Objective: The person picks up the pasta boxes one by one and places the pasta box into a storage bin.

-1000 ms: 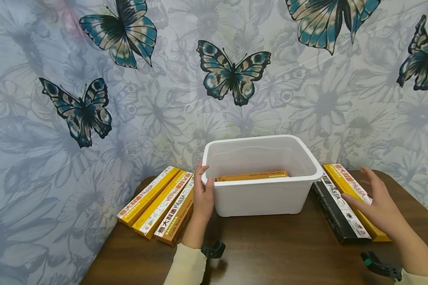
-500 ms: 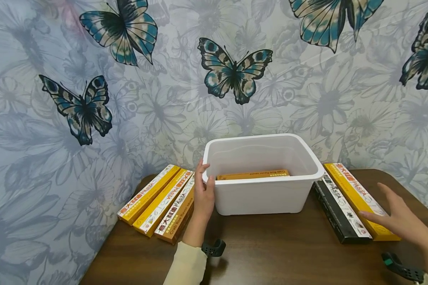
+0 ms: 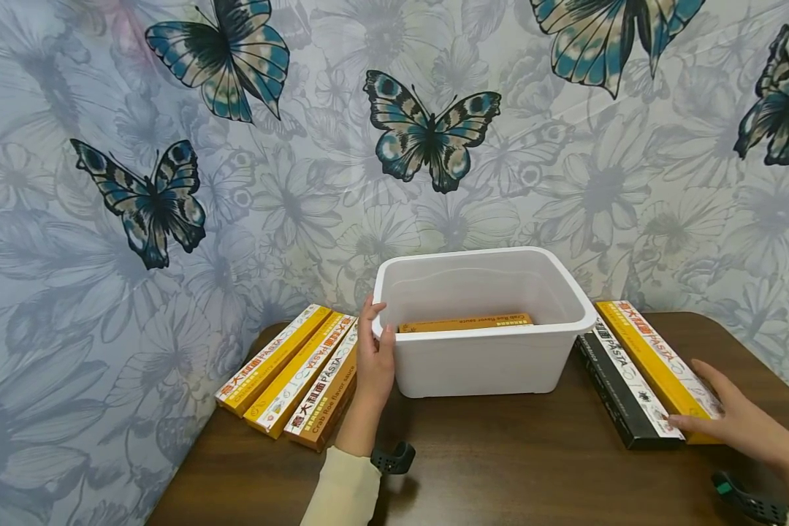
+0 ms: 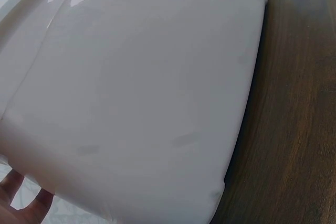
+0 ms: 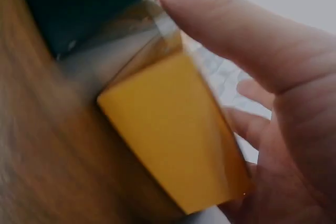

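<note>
My left hand [image 3: 374,365] holds the left rim of a white plastic bin [image 3: 480,365], thumb in front, fingers at its side. In the left wrist view, fingertips [image 4: 39,203] bend against the bin wall [image 4: 142,87]. Over the near end of a yellow pasta box [image 3: 631,340] is my right hand [image 3: 730,416], thumb and fingers spread to either side. The thumb reaches over a black pasta box [image 3: 621,398] with a white top. In the right wrist view, the yellow box's end [image 5: 168,135] lies between thumb and fingers; contact is unclear.
An orange pasta box [image 3: 467,324] lies inside the bin. To the left, a yellow box [image 3: 272,361], a yellow-and-white box [image 3: 299,376] and an orange-brown box [image 3: 325,398] lie side by side on the wooden table [image 3: 486,467]. Butterfly wallpaper [image 3: 434,131] stands behind.
My right hand has moved right and toward me, from over the middle of the yellow pasta box to its near end, then lowered. My left hand and the bin have stayed put.
</note>
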Motion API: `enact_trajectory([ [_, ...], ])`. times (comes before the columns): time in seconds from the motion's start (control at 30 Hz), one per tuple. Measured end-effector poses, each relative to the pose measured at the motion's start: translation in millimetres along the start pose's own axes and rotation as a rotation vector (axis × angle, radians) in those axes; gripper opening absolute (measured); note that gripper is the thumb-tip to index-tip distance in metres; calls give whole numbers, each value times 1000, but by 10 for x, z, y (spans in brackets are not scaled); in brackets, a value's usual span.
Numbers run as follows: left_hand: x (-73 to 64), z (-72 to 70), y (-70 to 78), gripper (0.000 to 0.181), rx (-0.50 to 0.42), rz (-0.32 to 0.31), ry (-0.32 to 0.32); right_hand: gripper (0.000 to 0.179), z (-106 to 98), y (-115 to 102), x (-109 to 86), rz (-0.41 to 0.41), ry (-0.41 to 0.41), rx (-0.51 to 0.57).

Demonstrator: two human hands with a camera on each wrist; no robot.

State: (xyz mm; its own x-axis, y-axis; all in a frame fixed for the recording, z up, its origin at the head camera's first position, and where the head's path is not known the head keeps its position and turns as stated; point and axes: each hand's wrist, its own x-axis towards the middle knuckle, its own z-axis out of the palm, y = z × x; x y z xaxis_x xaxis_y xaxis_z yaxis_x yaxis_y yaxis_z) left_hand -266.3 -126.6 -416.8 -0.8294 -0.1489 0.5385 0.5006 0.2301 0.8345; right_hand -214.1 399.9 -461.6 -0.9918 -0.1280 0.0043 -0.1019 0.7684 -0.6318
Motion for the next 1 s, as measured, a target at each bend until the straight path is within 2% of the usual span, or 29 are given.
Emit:
enact_trajectory([
  [0.13, 4, 0, 11, 40, 0, 2, -1, 109, -23, 83, -18, 72, 5, -59],
  [0.27, 4, 7, 8, 40, -4, 2, -4, 106, -40, 182, -33, 115, 48, -95],
  [0.37, 5, 11, 0, 40, -9, 2, -6, 98, -32, 269, -35, 99, 158, -154],
  [0.5, 5, 13, 3, 39, -8, 5, -5, 88, 26, 374, -61, 122, 327, -254],
  [0.63, 3, 11, 4, 39, -5, 12, -1, 85, 82, 432, -91, 165, 396, -303],
  [0.83, -1, 9, -4, 39, -9, 5, 3, 83, 90, 375, -104, 185, 416, -273],
  [1.0, -1, 6, 1, 40, -4, 4, 2, 84, 97, 313, -89, 192, 501, -117],
])
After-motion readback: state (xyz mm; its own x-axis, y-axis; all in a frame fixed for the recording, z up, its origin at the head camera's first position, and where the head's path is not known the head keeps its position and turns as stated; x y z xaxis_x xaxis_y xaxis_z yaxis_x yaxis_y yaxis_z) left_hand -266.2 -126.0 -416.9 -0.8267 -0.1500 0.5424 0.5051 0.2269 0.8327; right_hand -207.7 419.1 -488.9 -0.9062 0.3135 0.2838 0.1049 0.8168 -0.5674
